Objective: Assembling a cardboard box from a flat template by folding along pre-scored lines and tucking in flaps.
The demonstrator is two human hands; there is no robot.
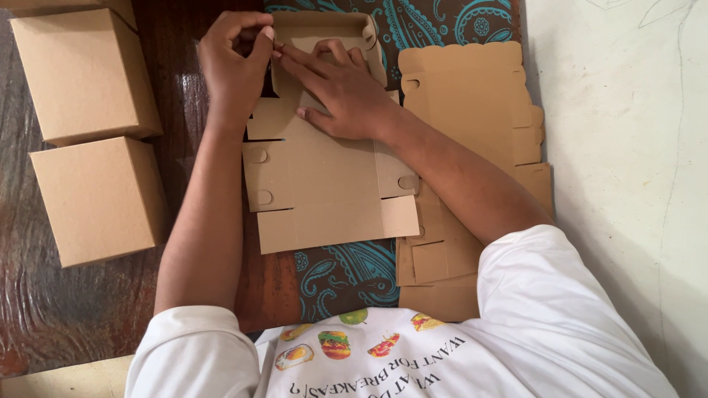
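Observation:
A flat brown cardboard box blank lies in front of me on a dark cloth with a teal paisley pattern. Its far end is partly folded up into walls. My left hand pinches the left side flap at that far end, fingers closed on the card. My right hand lies flat on the blank, pressing it down, with the fingertips reaching toward the left hand at the fold.
Two assembled brown cardboard boxes stand at the left on a dark glossy surface. A stack of flat box blanks lies to the right of the one being folded. A pale floor lies further right.

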